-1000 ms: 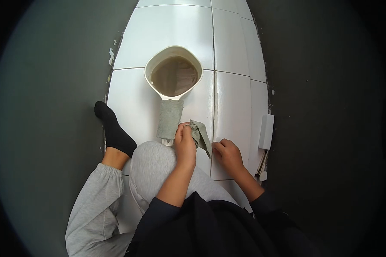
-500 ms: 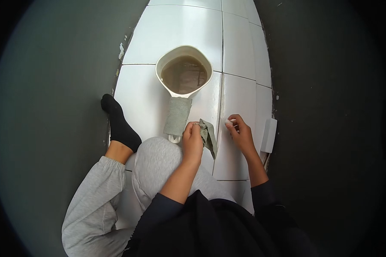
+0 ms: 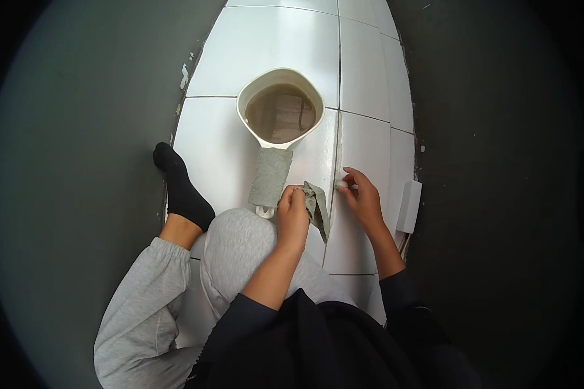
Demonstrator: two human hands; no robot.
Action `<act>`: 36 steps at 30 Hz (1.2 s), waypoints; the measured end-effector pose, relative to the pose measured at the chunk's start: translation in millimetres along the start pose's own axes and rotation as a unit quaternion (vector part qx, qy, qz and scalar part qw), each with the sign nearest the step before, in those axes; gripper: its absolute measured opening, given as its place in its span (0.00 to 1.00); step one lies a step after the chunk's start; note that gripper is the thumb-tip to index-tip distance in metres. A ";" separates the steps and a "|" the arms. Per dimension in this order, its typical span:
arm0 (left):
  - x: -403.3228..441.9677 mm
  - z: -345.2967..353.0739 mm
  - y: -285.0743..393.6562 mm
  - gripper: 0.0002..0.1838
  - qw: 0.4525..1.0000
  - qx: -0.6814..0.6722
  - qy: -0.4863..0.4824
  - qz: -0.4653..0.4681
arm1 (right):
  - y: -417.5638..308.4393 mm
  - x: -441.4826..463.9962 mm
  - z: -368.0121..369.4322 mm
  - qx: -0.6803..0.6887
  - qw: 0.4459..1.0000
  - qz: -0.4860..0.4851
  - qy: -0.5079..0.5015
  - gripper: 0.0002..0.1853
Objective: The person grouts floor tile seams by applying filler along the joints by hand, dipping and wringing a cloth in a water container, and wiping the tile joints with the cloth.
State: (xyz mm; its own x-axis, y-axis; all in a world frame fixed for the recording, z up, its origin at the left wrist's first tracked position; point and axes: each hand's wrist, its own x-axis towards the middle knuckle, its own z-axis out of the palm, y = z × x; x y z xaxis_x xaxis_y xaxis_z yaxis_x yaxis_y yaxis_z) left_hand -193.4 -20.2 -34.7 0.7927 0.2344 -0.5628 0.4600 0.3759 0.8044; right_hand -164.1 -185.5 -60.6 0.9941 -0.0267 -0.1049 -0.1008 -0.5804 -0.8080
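The left hand [image 3: 293, 214] clutches grey-green cloth [image 3: 317, 212] near a dipper [image 3: 280, 76] of brown liquid [image 3: 281, 115]. The right hand [image 3: 364, 201] meets a white piece [image 3: 341, 185], grip unclear; a white block [image 3: 409, 206] lies beyond.

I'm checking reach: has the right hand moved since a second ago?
Yes: the right hand has moved forward, closer to the tile seam ahead.

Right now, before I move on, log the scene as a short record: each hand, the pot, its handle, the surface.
Left hand: fingers closed on a loose grey-green sheet
Right hand: fingers at a small white piece; grip unclear
Pot: upright, brownish liquid inside
Handle: towards the person, covered by another grey-green sheet, tip bare
Surface: white tiles
Right edge: white box
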 end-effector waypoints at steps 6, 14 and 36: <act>-2.2 -0.8 2.1 0.13 1.000 -0.006 -0.005 0.004 | 8.0 -30.6 4.3 -0.172 0.960 -0.221 0.028 0.10; -6.4 3.0 7.9 0.13 1.000 -0.010 -0.011 -0.018 | 7.6 -22.4 14.0 -0.227 0.940 -0.251 0.047 0.13; -5.1 -0.8 11.0 0.12 1.000 -0.009 0.010 -0.023 | 2.2 13.8 12.9 -0.218 0.944 -0.237 0.067 0.10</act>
State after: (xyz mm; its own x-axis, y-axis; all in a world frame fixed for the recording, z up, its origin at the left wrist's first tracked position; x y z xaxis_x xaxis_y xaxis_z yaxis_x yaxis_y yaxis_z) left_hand -192.7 -16.6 -23.1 0.7628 0.2345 -0.6027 0.4879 0.4029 0.7743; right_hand -151.1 -176.6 -71.2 0.9225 0.2339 0.3069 0.3532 -0.8322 -0.4274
